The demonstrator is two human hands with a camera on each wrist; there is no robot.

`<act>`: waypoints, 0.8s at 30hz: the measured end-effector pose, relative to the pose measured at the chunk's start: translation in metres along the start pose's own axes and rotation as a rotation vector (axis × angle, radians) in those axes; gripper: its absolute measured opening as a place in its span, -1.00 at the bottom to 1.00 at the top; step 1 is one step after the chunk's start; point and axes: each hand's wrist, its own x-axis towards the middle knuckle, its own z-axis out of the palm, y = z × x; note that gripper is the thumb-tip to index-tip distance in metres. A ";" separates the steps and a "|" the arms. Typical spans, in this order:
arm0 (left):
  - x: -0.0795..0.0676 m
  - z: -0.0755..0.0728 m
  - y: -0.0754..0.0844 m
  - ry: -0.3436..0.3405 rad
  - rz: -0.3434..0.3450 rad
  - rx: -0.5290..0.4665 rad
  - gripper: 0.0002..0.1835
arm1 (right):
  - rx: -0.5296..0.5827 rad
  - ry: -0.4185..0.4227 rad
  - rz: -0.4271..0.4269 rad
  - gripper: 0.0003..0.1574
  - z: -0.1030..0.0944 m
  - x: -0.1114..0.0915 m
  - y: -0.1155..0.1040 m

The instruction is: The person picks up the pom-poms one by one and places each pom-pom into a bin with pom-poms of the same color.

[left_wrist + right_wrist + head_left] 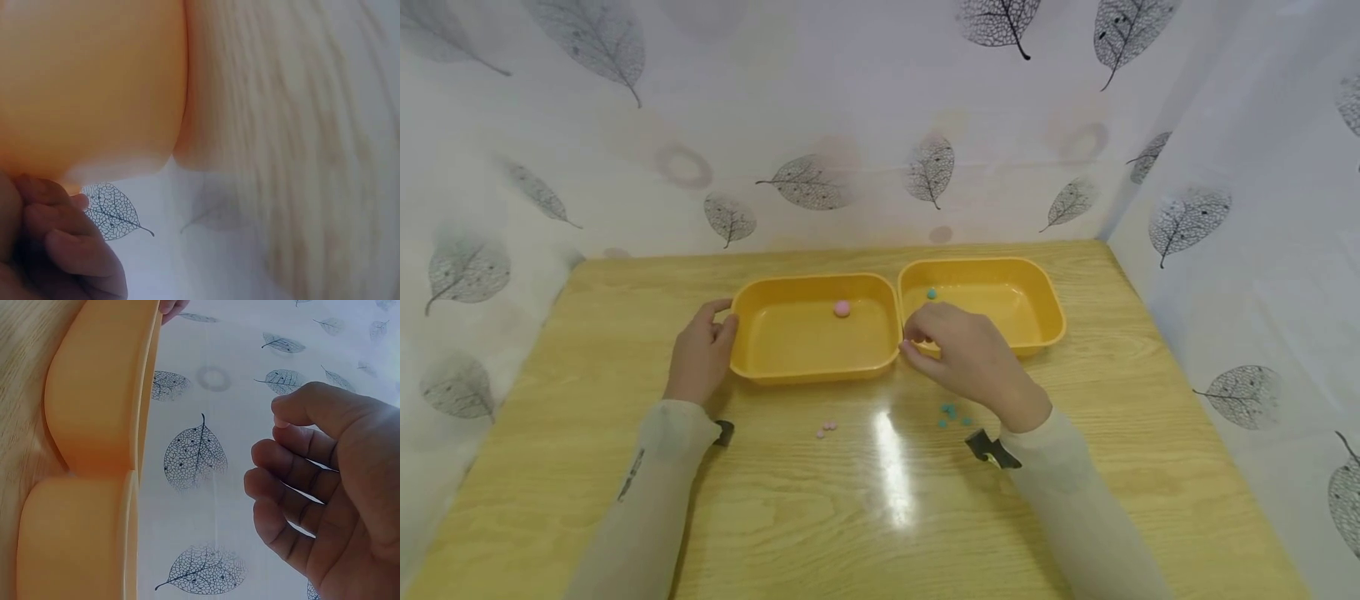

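Observation:
My right hand [958, 350] is over the near left corner of the right yellow tray [1051, 293], beside where the two trays meet. Its thumb and forefinger pinch a small pale pink bead [281, 422]; the other fingers are loosely bent. At the far left, my left hand [700, 354] grips the end of the left yellow tray [812, 374], thumb and fingers at the rim. Inside that tray lies a larger pink ball [842, 309]. One teal bead [932, 293] sits in the right tray.
On the wooden table [820, 517], in front of the left tray, lie three small pink beads [826, 429]. Several teal beads [951, 411] are grouped below the right tray, near my right wrist. A leaf-patterned white curtain [850, 108] encloses the back and sides.

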 end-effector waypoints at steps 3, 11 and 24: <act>0.000 0.000 0.000 -0.010 0.000 -0.006 -0.45 | 0.002 -0.008 -0.005 -0.92 0.001 0.000 0.000; 0.001 0.004 -0.002 -0.014 0.004 -0.007 -0.44 | -0.008 0.002 -0.015 -0.92 0.001 -0.001 -0.001; 0.006 0.010 0.001 -0.012 0.022 -0.028 -0.47 | -0.015 -0.015 -0.007 -0.92 0.002 0.000 0.001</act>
